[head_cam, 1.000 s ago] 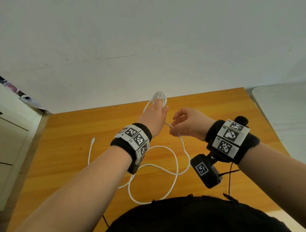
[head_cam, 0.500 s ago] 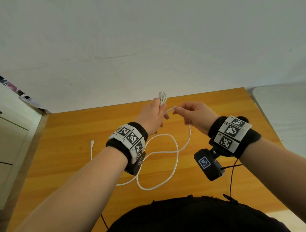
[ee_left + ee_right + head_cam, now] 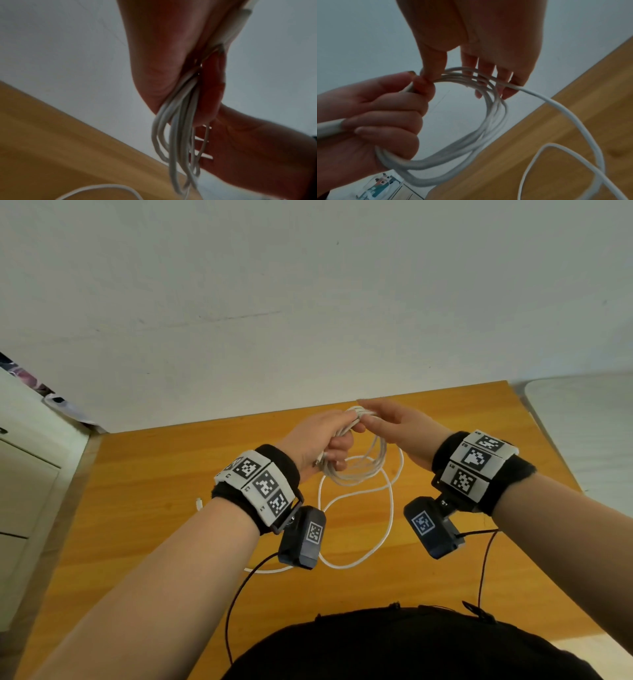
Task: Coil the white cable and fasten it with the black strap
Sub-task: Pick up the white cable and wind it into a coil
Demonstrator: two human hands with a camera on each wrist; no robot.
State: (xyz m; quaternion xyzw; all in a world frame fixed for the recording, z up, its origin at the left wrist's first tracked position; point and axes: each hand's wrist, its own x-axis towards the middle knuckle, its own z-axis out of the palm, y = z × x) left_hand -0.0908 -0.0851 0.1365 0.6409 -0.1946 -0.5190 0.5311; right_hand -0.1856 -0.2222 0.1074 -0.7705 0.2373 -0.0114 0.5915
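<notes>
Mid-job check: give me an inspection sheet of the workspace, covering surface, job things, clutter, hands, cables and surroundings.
Surface: wooden table, orange-brown, against a white wall.
Job's things: white cable partly coiled, several loops bunched and held above the table; the rest lies slack on the table, with one end plug lying at the left. Black strap: nothing seen.
Clutter: nothing seen on the table besides the cable.
Grippers: left hand grips the coil, fingers curled round it; right hand lays a strand across the top of the coil with fingers nearly straight.
Cables: thin black leads run from the wrist cameras toward the body.
Surroundings: pale cabinet at left; a white surface at right.
</notes>
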